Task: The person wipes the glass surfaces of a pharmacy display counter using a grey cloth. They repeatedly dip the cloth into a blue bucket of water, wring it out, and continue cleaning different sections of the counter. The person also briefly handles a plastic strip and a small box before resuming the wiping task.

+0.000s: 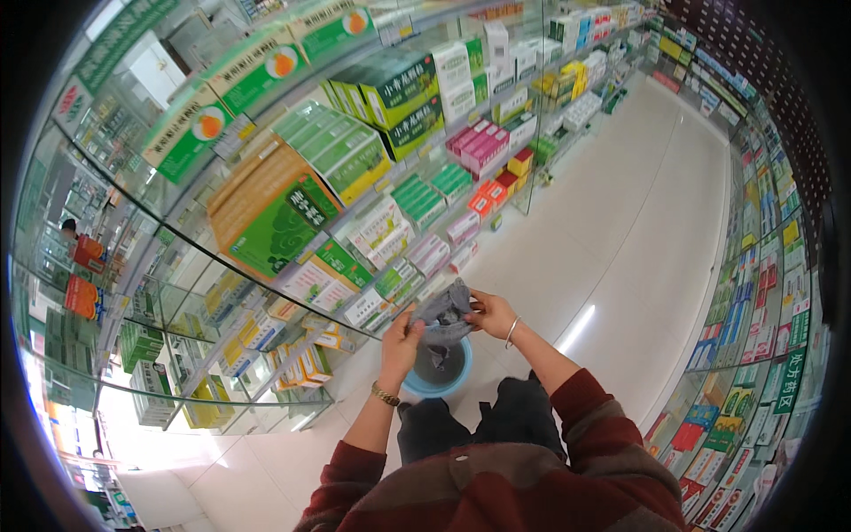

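A crumpled grey cloth [447,314] is stretched between my two hands, with part of it hanging down. My left hand [401,342] grips its left edge; a gold-coloured bracelet circles that wrist. My right hand [490,314] pinches the right side of the cloth, a silver bangle on the wrist. Below the cloth, in front of my legs, a light blue plastic basin [469,372] stands on the floor with greyish water in it, partly hidden by the cloth and my left hand.
Glass shelves [219,263] packed with medicine boxes [286,219] rise close on the left and run into the distance. Another stocked glass display [738,312] curves along the right. Pale floor tiles [618,219] lie between them. A person [69,227] is partly visible at the far left.
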The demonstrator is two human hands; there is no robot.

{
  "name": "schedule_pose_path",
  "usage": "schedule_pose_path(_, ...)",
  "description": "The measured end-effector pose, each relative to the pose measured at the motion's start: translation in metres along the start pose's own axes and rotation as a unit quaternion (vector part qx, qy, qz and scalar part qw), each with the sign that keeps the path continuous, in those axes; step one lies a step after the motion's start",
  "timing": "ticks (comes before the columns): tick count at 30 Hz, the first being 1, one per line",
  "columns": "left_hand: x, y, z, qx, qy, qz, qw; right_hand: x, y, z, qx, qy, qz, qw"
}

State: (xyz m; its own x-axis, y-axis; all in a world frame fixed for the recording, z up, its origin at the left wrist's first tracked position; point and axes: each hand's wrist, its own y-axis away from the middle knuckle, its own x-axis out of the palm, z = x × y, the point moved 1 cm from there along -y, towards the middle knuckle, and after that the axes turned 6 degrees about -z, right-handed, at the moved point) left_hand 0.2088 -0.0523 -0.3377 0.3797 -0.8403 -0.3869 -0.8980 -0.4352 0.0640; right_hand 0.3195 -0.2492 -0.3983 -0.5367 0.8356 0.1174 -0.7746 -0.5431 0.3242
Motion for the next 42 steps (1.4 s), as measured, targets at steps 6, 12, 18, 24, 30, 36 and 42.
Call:
schedule_pose_path(6,-0.020,-0.003,-0.053,-0.020,0.288,0.030,0.957,-0.033,0.015,0.093,-0.132,0.229,-0.058,0.963)
schedule_pose_path(12,-0.037,-0.013,-0.027,-0.077,0.296,0.115,0.945,-0.011,0.041,0.127,-0.067,0.123,0.029,0.990)
schedule_pose_path(18,-0.024,-0.026,0.004,-0.165,0.477,-0.056,0.861,0.002,0.043,0.116,-0.194,0.107,-0.051,0.974)
schedule_pose_path(24,-0.021,-0.030,0.028,-0.130,-0.056,0.156,0.977,-0.022,0.026,0.112,-0.080,0.270,-0.073,0.957)
schedule_pose_path(30,-0.024,-0.033,-0.032,-0.146,-0.206,0.282,0.926,0.005,0.034,0.174,-0.164,-0.205,-0.051,0.964)
schedule_pose_path(36,-0.006,-0.033,-0.075,0.009,0.191,0.250,0.949,0.041,0.031,0.181,-0.096,-0.323,0.059,0.940)
schedule_pose_path(42,0.023,0.001,-0.091,0.005,0.236,0.255,0.938,0.046,0.031,0.203,-0.035,-0.310,0.179,0.933)
